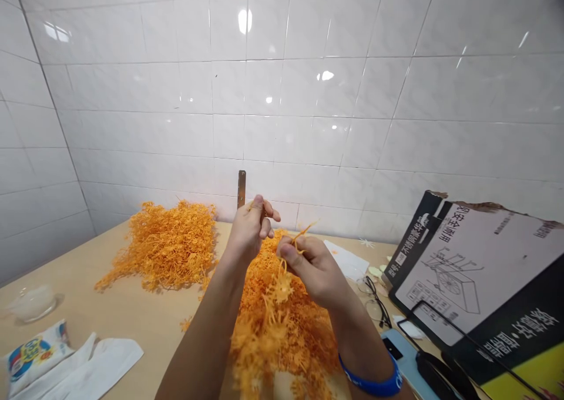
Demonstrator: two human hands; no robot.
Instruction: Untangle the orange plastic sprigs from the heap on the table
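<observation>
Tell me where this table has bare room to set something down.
Bare wood lies on the table between the left orange heap, the tissues and the glass dish. The centre heap is crowded; so is the right, with glasses, phone and box.

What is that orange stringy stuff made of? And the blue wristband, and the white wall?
The orange strands look like dried plant or fungus matter: thin, matte, curly, clumped in heaps; which exactly, I cannot tell. The blue wristband looks like rubbery silicone, smooth with a soft shine. The wall tiles look like glazed ceramic: lamps mirror in them.
</observation>
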